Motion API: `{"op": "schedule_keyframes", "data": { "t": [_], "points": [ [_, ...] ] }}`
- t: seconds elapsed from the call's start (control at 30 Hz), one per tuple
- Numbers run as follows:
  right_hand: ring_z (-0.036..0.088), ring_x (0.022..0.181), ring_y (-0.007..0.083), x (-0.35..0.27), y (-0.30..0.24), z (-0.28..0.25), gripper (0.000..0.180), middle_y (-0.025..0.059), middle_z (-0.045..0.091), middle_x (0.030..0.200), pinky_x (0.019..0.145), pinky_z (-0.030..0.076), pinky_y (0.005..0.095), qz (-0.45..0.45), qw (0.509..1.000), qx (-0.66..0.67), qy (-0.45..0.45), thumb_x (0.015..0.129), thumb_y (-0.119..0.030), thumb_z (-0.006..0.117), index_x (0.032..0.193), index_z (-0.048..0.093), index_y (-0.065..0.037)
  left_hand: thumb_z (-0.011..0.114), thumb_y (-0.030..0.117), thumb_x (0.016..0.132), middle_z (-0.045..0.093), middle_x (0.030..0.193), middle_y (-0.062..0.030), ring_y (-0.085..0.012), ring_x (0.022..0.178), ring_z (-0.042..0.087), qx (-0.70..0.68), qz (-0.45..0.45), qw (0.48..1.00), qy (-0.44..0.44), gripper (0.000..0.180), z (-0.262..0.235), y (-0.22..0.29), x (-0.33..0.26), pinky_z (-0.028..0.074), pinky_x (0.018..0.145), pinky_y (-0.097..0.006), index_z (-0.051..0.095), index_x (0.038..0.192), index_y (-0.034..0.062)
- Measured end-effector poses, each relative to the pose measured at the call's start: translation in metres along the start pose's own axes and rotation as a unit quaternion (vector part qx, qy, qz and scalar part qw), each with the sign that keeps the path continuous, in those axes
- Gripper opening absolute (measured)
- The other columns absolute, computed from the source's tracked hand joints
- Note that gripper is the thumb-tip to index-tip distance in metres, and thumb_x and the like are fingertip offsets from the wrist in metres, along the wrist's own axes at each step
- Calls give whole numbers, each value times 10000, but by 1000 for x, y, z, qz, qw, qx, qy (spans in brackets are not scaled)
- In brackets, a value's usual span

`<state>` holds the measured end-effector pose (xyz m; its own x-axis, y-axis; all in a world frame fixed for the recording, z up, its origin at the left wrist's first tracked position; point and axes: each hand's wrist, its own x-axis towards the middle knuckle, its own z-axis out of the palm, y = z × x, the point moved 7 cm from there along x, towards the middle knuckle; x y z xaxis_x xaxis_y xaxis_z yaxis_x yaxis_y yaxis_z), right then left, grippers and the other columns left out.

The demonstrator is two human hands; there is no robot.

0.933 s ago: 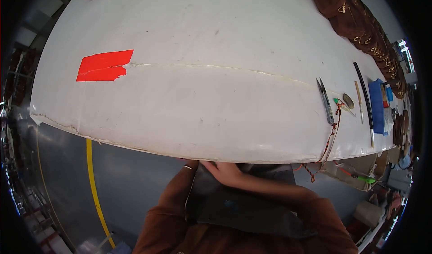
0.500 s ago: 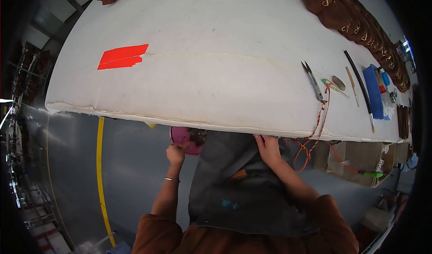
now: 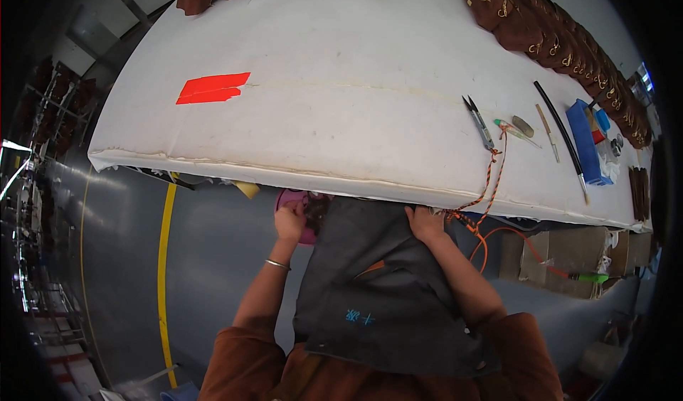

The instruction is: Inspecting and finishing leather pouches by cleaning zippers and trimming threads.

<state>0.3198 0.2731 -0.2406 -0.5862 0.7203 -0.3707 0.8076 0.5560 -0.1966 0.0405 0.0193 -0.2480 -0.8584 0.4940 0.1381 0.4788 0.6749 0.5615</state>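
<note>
While left grip (image 3: 289, 222) clenches pink container (image 3: 308, 237), right grip (image 3: 427, 225) at table edge (image 3: 341, 184).

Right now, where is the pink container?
In the head view, the pink container is left of centre, partly hidden under the white table's front edge, with the left hand at its rim and the dark grey apron just right of it.

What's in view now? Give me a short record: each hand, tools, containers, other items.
Left hand: curled at the pink basin, grip unclear
Right hand: at the white table's front edge, fingertips partly hidden
Tools: thread snips, black-handled brush, both on the table's right
Containers: blue bin right of the brush; cardboard box, lower right
Other: red tape, left; brown pieces with gold-coloured fittings, far right
Worn: dark grey apron
</note>
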Motion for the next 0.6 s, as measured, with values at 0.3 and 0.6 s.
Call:
{"op": "schedule_keyframes", "data": {
  "t": [0.3,0.6],
  "points": [
    [283,1380,451,-4,-2,-6,692,268,342,1476,1137,205,547,-4,999,18,-27,946,-462,483,1428,356,18,460,385,991,479,1407,-185,-321,1332,425,-60,333,882,-328,506,23,227,-115,305,1119,-468,536,1307,-4],
    [302,1359,470,-13,-6,-11,683,272,364,1456,1141,199,538,-45,997,11,59,940,-453,497,1408,375,30,344,533,962,298,1533,-147,-402,1410,260,92,145,922,-347,598,81,48,-22,245,1094,-631,334,1478,230]
  ]
}}
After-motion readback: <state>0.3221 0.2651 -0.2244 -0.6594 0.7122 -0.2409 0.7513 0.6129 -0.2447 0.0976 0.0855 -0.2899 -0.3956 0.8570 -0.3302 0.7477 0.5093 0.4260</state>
